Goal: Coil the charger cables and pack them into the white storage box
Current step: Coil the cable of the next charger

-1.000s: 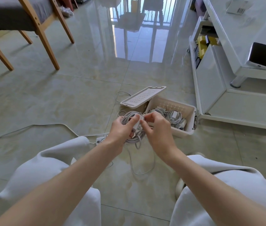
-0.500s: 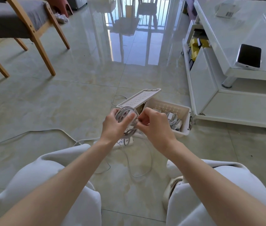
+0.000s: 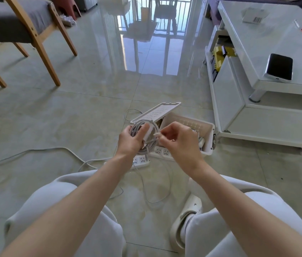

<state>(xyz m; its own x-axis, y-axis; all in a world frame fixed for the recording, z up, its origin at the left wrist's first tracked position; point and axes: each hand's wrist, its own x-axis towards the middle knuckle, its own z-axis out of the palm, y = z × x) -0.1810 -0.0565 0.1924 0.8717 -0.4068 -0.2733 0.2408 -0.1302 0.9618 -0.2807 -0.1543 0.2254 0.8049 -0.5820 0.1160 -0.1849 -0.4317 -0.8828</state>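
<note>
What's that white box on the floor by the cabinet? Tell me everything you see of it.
The white storage box is a rectangular, open-topped tub, plastic by its look, with rows of slots in its far wall. It stands upright on the tiled floor. Its slotted lid leans tilted over its left end. The right hand hides most of the inside.

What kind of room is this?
Probably a living room in a home: a low white coffee table with a phone on it, a wooden-legged cushioned chair, and a shiny tiled floor.
</note>
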